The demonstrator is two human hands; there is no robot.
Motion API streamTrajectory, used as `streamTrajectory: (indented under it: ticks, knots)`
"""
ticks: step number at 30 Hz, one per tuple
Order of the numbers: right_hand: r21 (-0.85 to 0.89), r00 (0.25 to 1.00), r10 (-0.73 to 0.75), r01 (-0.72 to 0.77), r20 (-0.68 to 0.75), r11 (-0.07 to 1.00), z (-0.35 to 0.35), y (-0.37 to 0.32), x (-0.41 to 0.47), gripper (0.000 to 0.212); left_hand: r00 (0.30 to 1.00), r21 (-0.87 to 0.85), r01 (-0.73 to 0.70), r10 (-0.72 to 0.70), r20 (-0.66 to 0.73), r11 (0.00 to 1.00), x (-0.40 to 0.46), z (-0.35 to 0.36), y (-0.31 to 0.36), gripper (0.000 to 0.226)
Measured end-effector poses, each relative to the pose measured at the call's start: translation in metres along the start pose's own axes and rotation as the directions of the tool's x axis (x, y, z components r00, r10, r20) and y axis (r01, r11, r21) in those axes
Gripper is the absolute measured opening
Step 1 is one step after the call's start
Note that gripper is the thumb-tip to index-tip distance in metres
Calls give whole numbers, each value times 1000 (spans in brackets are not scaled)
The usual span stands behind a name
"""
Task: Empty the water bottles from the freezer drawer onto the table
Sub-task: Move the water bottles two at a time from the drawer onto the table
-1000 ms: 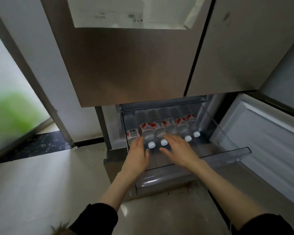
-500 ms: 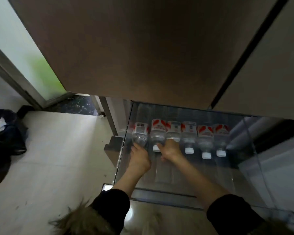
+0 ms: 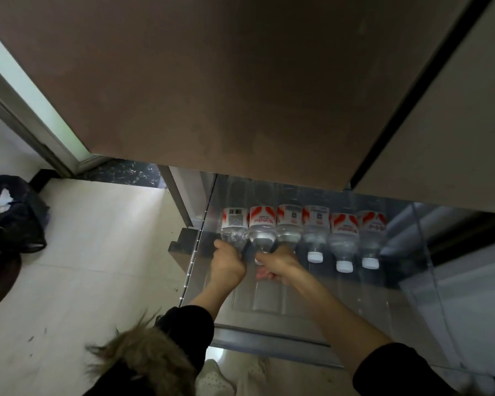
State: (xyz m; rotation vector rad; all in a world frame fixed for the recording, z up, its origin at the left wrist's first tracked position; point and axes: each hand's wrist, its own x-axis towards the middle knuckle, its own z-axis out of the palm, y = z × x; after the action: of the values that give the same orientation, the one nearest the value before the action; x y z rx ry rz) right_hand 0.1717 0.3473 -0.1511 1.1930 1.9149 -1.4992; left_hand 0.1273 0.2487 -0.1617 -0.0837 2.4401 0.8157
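Six water bottles (image 3: 343, 242) lie side by side in the freezer drawer (image 3: 283, 310), caps toward us — left hand (image 3: 227, 264) clamps the 1st bottle's neck (image 3: 234, 235), right hand (image 3: 277, 265) wraps the necks of the 2nd and 3rd (image 3: 288, 230).

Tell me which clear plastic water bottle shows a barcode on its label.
The leftmost clear plastic water bottle, at the left hand; the other five show red-and-white label faces.
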Motion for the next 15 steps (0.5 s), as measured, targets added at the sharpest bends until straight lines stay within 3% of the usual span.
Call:
streamTrajectory:
  ticks: [5, 9, 13, 15]
  knots:
    - [42, 998, -57, 58, -21, 997, -14, -4, -20, 15, 974, 58, -206, 210, -85, 977, -16, -21, 2, 51]
    - [15, 982, -136, 139, -131, 990, -23, -5, -42, 24, 873, 126, -426, 444, -203, 896, -41, -51, 6, 42]
    - [-280, 862, -355, 263, -361, 923, -31, -3, -79, 38, 745, 302, -553, 623, -238, 777, -62, -83, 11, 34]
    - [-430, 805, -458, 286, -378, 857, -32, -3, -97, 41, 708, 317, -584, 660, -252, 748, -65, -101, 15, 33]
